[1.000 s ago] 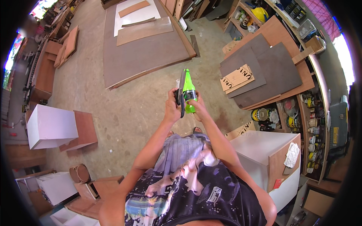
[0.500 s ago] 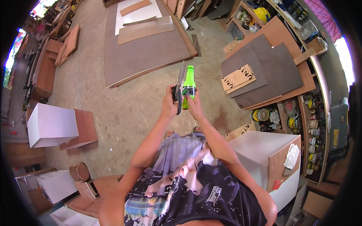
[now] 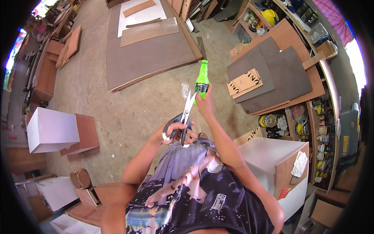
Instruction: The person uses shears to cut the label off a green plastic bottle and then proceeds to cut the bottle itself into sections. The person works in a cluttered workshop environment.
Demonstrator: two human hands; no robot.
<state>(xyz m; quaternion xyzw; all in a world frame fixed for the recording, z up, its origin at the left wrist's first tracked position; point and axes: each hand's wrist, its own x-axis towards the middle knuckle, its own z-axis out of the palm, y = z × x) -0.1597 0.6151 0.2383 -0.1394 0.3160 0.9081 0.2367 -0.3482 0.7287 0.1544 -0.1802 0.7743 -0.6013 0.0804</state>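
My left hand (image 3: 180, 130) has its fingers through the black handles of a pair of scissors (image 3: 186, 111). The silver blades are slightly parted, their tips pointing away from me toward the lower part of a bottle. That bright green bottle (image 3: 203, 72), with a dark label around its middle, is gripped low down by my right hand (image 3: 205, 102). It stands nearly upright, leaning a little to the right. Left of the bottle shows a small crumpled piece of clear plastic (image 3: 184, 89); whether it hangs in the air or lies on the floor I cannot tell.
Ahead lies a stack of large brown boards (image 3: 144, 64). Grey sheets with cardboard pieces (image 3: 243, 82) lean at the right, beside shelves of cans (image 3: 269, 120). A white cabinet (image 3: 265, 156) stands close to my right arm, and a white box (image 3: 52, 130) stands at the left.
My left hand has drawn back toward me with the scissors, whose blades have parted. My right hand has moved the bottle farther away and slightly right. The clear plastic piece has come into sight.
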